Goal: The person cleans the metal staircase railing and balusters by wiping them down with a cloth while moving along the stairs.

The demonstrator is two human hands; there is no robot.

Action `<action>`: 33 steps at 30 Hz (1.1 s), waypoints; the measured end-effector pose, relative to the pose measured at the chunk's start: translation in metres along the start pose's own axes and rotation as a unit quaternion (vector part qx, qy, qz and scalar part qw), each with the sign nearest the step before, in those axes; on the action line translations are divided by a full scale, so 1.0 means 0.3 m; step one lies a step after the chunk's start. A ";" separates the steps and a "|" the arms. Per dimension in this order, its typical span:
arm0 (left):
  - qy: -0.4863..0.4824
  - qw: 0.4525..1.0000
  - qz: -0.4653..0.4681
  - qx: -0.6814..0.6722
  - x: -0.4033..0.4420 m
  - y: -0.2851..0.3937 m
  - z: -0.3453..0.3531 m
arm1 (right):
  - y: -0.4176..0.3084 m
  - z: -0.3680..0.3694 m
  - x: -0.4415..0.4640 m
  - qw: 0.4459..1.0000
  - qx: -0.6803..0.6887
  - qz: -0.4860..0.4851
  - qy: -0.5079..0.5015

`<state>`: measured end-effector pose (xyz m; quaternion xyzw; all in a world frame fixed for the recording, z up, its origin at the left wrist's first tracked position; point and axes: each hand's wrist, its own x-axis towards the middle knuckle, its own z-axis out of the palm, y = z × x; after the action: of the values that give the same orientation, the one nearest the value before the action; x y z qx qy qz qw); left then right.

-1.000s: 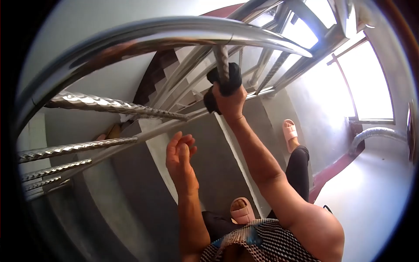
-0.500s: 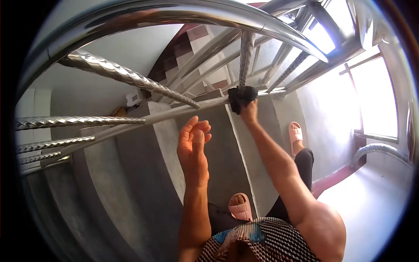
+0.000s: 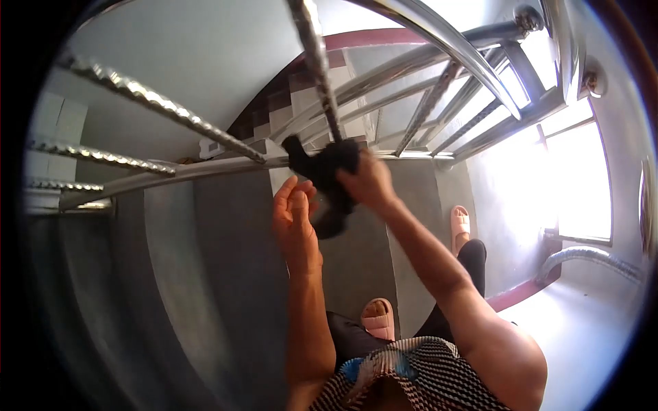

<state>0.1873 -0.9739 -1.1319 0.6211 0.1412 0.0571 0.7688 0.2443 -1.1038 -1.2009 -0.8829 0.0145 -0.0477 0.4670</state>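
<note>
A black cloth [image 3: 323, 166] is bunched at the foot of a twisted metal baluster [image 3: 317, 65], over the lower rail [image 3: 205, 167] of the stair railing. My right hand [image 3: 372, 180] is closed on its right side, and one end of the cloth hangs down, blurred. Just below and left of the cloth, my left hand [image 3: 296, 226] is raised with its fingers loosely curved and apart. Nothing shows in that hand, and whether its fingertips touch the cloth I cannot tell.
Grey stairs [image 3: 171, 267] curve down to the left. More twisted balusters [image 3: 164, 106] and a shiny curved handrail [image 3: 439, 31] cross above. My feet, in pink slippers [image 3: 378, 319], stand on the steps. A bright window [image 3: 582, 178] is at the right.
My right hand and the black cloth have moved left along the lower rail, and the cloth has spread and hangs lower. My left hand is now close beside it. The view has shifted.
</note>
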 end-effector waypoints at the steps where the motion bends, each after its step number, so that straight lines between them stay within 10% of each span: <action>1: -0.001 1.000 0.000 0.005 -0.001 0.006 -0.006 | 0.042 -0.023 0.015 0.994 -0.072 -0.043 0.077; 8: -0.010 1.000 0.002 -0.006 -0.015 0.031 0.008 | 0.321 0.072 0.241 0.988 -0.095 -0.061 0.102; 10: -0.005 1.000 0.008 -0.010 -0.009 0.032 0.004 | 0.275 0.047 0.238 0.962 0.044 0.080 -0.258; 12: -0.007 1.000 0.004 0.002 -0.004 0.019 -0.006 | 0.219 0.006 0.161 0.951 0.064 0.149 -0.265; 16: 0.005 1.000 -0.008 -0.017 0.025 0.009 -0.003 | 0.292 0.039 0.103 0.981 0.098 -0.037 -0.165; 20: -0.004 1.000 0.003 -0.002 0.035 -0.004 -0.011 | 0.305 0.104 0.197 0.953 -0.215 -0.145 -0.155; 23: 0.014 1.000 -0.002 0.006 0.039 0.003 -0.012 | 0.353 0.097 0.311 0.899 -0.286 -0.178 -0.278; 27: 0.034 0.999 0.000 -0.005 0.029 0.006 -0.051 | 0.557 0.105 0.438 0.683 -0.468 -0.130 -0.546; 33: 0.042 0.999 0.028 0.007 -0.021 0.034 -0.068 | 0.556 0.108 0.484 0.598 -0.541 -0.021 -0.591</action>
<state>0.1762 -0.9541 -1.1249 0.6273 0.1562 0.1034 0.7559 0.3952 -1.1812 -1.3466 -0.8090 -0.2603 0.4915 -0.1904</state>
